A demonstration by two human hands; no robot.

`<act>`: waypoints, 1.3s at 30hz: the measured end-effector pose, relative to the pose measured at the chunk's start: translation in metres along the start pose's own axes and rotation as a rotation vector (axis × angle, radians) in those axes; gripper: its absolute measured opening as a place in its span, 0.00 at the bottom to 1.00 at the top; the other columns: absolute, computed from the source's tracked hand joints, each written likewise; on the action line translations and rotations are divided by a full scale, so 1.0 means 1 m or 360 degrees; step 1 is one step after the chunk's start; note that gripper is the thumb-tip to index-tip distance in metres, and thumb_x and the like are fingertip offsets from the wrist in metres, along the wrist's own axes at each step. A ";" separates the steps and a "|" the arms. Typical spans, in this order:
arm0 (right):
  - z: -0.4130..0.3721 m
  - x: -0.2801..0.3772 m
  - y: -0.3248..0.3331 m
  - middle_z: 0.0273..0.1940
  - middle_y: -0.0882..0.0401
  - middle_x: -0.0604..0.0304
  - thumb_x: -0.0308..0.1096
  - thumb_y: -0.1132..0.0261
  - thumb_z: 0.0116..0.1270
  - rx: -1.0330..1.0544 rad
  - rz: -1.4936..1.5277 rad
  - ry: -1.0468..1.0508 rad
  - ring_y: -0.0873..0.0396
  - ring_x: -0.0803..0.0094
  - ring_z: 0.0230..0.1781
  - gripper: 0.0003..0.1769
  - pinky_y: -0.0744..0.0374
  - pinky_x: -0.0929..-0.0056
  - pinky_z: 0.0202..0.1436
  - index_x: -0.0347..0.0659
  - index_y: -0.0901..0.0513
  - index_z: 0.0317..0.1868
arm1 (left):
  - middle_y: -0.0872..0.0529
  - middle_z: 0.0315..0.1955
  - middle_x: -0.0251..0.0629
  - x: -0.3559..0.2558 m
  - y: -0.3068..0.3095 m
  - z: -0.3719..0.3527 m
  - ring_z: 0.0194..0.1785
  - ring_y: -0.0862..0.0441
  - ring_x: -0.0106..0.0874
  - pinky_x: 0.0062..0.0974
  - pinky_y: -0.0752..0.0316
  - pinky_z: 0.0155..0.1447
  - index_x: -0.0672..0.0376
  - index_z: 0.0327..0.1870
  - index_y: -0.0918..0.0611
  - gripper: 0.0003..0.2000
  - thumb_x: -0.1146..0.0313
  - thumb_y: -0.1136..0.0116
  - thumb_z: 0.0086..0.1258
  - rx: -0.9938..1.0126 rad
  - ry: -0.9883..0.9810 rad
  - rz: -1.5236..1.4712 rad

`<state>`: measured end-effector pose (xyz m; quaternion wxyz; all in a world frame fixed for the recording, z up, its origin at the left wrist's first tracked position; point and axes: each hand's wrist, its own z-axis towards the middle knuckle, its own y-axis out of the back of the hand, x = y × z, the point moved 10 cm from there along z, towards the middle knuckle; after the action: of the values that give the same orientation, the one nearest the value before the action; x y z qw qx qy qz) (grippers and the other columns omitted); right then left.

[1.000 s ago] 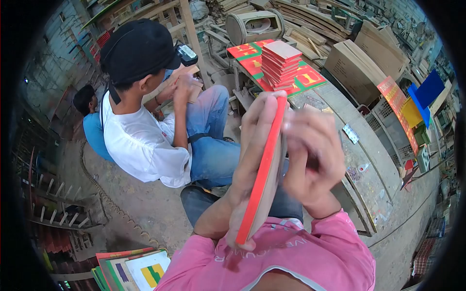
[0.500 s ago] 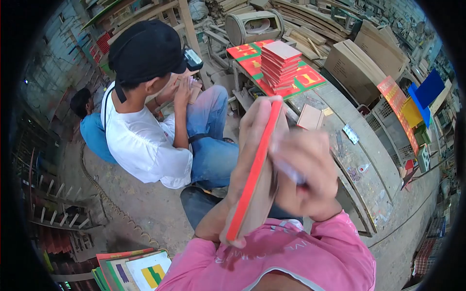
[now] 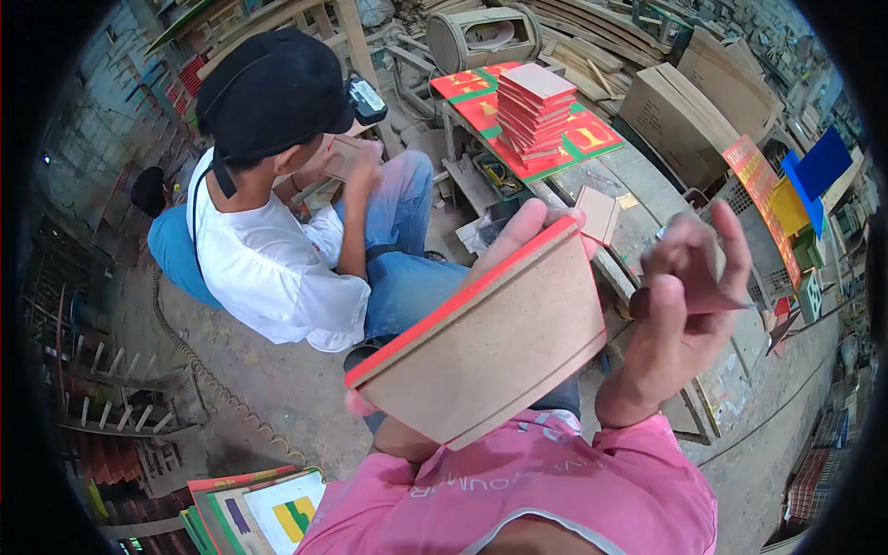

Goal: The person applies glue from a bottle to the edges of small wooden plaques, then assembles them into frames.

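Note:
My left hand (image 3: 514,240) grips a flat wooden board (image 3: 490,342) from behind, its fingertips showing at the board's ends and most of the hand hidden. The board is tilted, its plain brown face toward me, with red-painted edges and a groove near the upper one. To the right, apart from the board, my right hand (image 3: 673,347) is raised with a small folded brownish-red sheet of sandpaper (image 3: 700,289) held between thumb and fingers. One of its fingers points up.
A stack of red-edged boards (image 3: 535,116) stands on a painted red-and-green panel (image 3: 592,139) on the workbench (image 3: 638,199). One more board (image 3: 598,215) lies nearer. At left sits a co-worker in a white shirt (image 3: 268,250), handling a similar piece. Painted panels (image 3: 268,509) lie at lower left.
The board has turned from nearly edge-on to showing its broad face. My right hand has moved away from it to the right, bringing the sandpaper into plain sight.

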<state>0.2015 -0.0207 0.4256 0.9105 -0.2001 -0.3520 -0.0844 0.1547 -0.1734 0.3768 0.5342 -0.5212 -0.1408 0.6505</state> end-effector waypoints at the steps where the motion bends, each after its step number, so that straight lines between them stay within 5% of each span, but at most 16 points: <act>1: 0.000 -0.002 -0.004 0.39 0.25 0.59 0.24 0.29 0.59 0.0013 -0.0057 -0.0056 0.30 0.81 0.33 0.37 0.33 0.83 0.37 0.33 0.36 0.67 | 0.33 0.69 0.54 0.001 -0.003 0.001 0.69 0.29 0.46 0.46 0.27 0.67 0.58 0.74 0.38 0.28 0.53 0.55 0.79 0.0032 0.0007 -0.0013; 7: 0.003 0.009 -0.010 0.30 0.22 0.63 0.22 0.25 0.55 0.0177 -0.0401 0.0031 0.31 0.81 0.25 0.23 0.33 0.82 0.30 0.33 0.21 0.51 | 0.31 0.67 0.45 0.004 -0.018 0.000 0.68 0.29 0.37 0.39 0.31 0.69 0.54 0.75 0.39 0.27 0.54 0.57 0.80 0.0198 0.0043 -0.0074; 10: -0.001 0.036 -0.033 0.20 0.25 0.64 0.19 0.25 0.45 0.0352 -0.0730 0.0463 0.32 0.73 0.21 0.16 0.35 0.76 0.27 0.35 0.13 0.37 | 0.29 0.67 0.40 0.003 -0.024 -0.001 0.67 0.29 0.33 0.35 0.33 0.70 0.52 0.76 0.39 0.26 0.54 0.58 0.81 0.0287 0.0065 -0.0103; 14: -0.013 0.038 -0.054 0.18 0.29 0.69 0.29 0.33 0.34 0.0754 -0.0747 0.0628 0.35 0.74 0.21 0.31 0.39 0.73 0.28 0.35 0.12 0.47 | 0.35 0.70 0.38 0.008 -0.020 -0.005 0.71 0.36 0.31 0.31 0.41 0.74 0.50 0.79 0.49 0.29 0.59 0.58 0.81 0.0237 0.0147 -0.0008; 18: -0.018 0.035 -0.059 0.18 0.38 0.70 0.33 0.32 0.37 0.0825 -0.0771 0.0738 0.37 0.74 0.21 0.31 0.44 0.71 0.30 0.35 0.12 0.48 | 0.34 0.70 0.37 0.003 -0.028 -0.004 0.71 0.35 0.29 0.29 0.40 0.73 0.51 0.78 0.45 0.27 0.60 0.58 0.81 0.0214 0.0080 0.0134; 22: -0.018 0.035 -0.064 0.19 0.39 0.70 0.33 0.32 0.36 0.0840 -0.0784 0.0702 0.37 0.74 0.21 0.31 0.44 0.71 0.31 0.35 0.12 0.49 | 0.32 0.64 0.34 0.017 -0.010 -0.004 0.68 0.34 0.25 0.24 0.40 0.71 0.55 0.73 0.39 0.23 0.61 0.57 0.81 -0.0259 0.0396 -0.0313; 24: -0.022 0.035 -0.069 0.17 0.33 0.69 0.18 0.33 0.43 0.0938 -0.0800 0.0598 0.35 0.72 0.21 0.22 0.38 0.69 0.33 0.38 0.13 0.43 | 0.31 0.63 0.34 0.018 -0.012 -0.005 0.67 0.34 0.25 0.23 0.40 0.70 0.56 0.72 0.38 0.22 0.61 0.56 0.81 -0.0375 0.0474 -0.0425; 27: -0.016 0.029 -0.064 0.17 0.35 0.69 0.17 0.34 0.43 0.0847 -0.0888 0.0628 0.36 0.73 0.20 0.22 0.38 0.70 0.33 0.40 0.12 0.43 | 0.30 0.57 0.31 0.014 -0.016 -0.003 0.64 0.33 0.22 0.22 0.39 0.68 0.56 0.72 0.38 0.22 0.61 0.58 0.82 -0.0356 0.0494 0.0080; 29: -0.017 0.030 -0.065 0.17 0.36 0.69 0.17 0.34 0.43 0.0806 -0.0887 0.0616 0.36 0.72 0.20 0.22 0.38 0.70 0.32 0.41 0.12 0.42 | 0.31 0.56 0.31 -0.008 -0.029 -0.002 0.63 0.34 0.20 0.23 0.39 0.68 0.56 0.72 0.38 0.21 0.60 0.59 0.83 -0.0106 -0.0055 0.0644; 30: -0.016 0.030 -0.063 0.17 0.38 0.69 0.16 0.35 0.44 0.0762 -0.0888 0.0602 0.36 0.72 0.20 0.21 0.39 0.70 0.32 0.41 0.12 0.41 | 0.31 0.56 0.31 -0.008 -0.027 -0.002 0.63 0.34 0.20 0.23 0.39 0.68 0.56 0.72 0.38 0.21 0.60 0.59 0.83 -0.0104 -0.0062 0.0643; 33: -0.029 0.033 -0.065 0.19 0.43 0.71 0.29 0.30 0.37 0.0885 -0.0709 0.0849 0.38 0.74 0.21 0.30 0.42 0.70 0.32 0.40 0.12 0.49 | 0.31 0.58 0.32 0.001 -0.025 -0.001 0.65 0.35 0.19 0.21 0.41 0.68 0.56 0.72 0.37 0.21 0.59 0.61 0.83 0.0054 0.0049 0.0161; 35: -0.017 0.026 -0.063 0.19 0.42 0.70 0.26 0.30 0.37 0.0872 -0.0737 0.0889 0.37 0.74 0.21 0.32 0.40 0.70 0.33 0.38 0.13 0.51 | 0.30 0.57 0.31 0.011 -0.030 0.011 0.61 0.33 0.17 0.19 0.39 0.65 0.54 0.70 0.35 0.22 0.54 0.61 0.83 0.0209 0.0313 -0.0285; 36: -0.006 0.019 -0.053 0.19 0.42 0.70 0.24 0.31 0.38 0.0674 -0.0834 0.0779 0.37 0.73 0.21 0.31 0.39 0.70 0.34 0.38 0.13 0.50 | 0.28 0.53 0.28 0.021 0.000 0.000 0.54 0.29 0.18 0.20 0.33 0.56 0.52 0.69 0.34 0.22 0.51 0.62 0.82 -0.0487 0.0443 0.0072; 37: 0.003 0.014 -0.042 0.19 0.41 0.69 0.22 0.32 0.38 0.0471 -0.0927 0.0670 0.37 0.72 0.21 0.30 0.39 0.71 0.34 0.37 0.13 0.50 | 0.28 0.53 0.28 0.019 0.007 0.001 0.54 0.29 0.18 0.20 0.33 0.56 0.52 0.69 0.34 0.22 0.51 0.62 0.82 -0.0483 0.0441 0.0074; 39: 0.003 0.006 -0.030 0.22 0.39 0.69 0.24 0.31 0.45 0.0438 -0.0901 0.0449 0.37 0.74 0.24 0.29 0.38 0.72 0.35 0.36 0.17 0.54 | 0.26 0.53 0.32 0.029 -0.014 0.004 0.51 0.24 0.21 0.23 0.27 0.51 0.51 0.71 0.35 0.22 0.52 0.62 0.82 0.0111 0.0656 -0.0674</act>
<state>0.1957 -0.0472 0.4410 0.9090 0.0439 -0.2723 -0.3124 0.1620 -0.1423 0.3738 0.6929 -0.5827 -0.1125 0.4094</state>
